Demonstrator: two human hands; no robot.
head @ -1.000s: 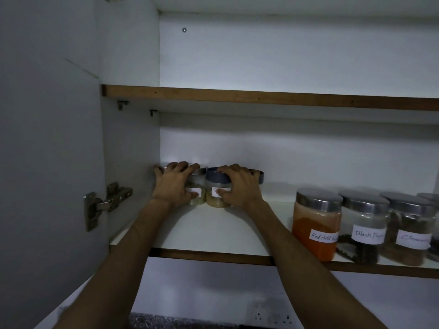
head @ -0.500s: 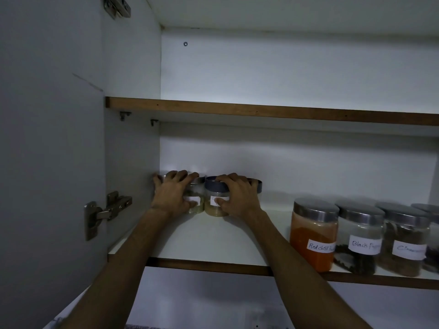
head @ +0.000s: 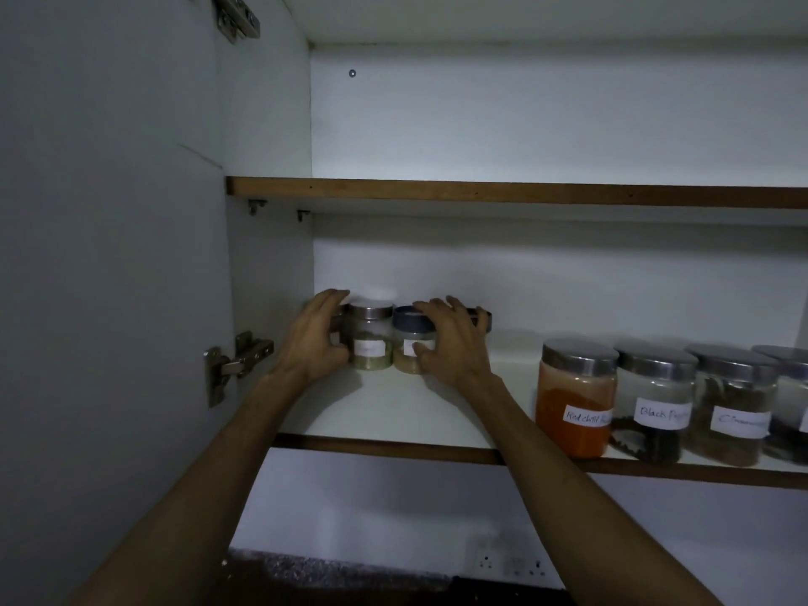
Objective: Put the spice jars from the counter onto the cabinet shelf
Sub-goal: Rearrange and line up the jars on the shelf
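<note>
White laminate cabinet, door [head: 109, 299] swung open at left, 2 hinges visible on it: one near the top [head: 236, 15], one level with the lower shelf [head: 236, 363]. 2 shelves with brown wood front edges: upper shelf [head: 516, 193] bare as far as visible, lower shelf [head: 393, 448] carries all the jars.

Front right of lower shelf: row of 4 big steel-lidded glass jars, touching or nearly so. Red chilli jar [head: 575, 400] with orange powder, black pepper jar [head: 653, 404], a third jar [head: 732, 406] with label starting "C", rest unreadable, and a fourth jar [head: 787, 400] cut by the frame edge.

Back left corner: 2 small spice jars side by side, touching. Steel-lid jar [head: 370, 336] with greenish contents, dark-lid jar [head: 411, 341] with pale yellow contents. Both labels blurred. More lids partly hidden behind the hands, at least 1 per side; count uncertain.

2 hands: left hand [head: 317, 338] cupped against the steel-lid jar's left side, fingers loosely curved. Right hand [head: 450, 343] fingers spread over the dark-lid jar, thumb on its label.

Below the cabinet: 1 wall socket strip [head: 511, 564], dim.
</note>
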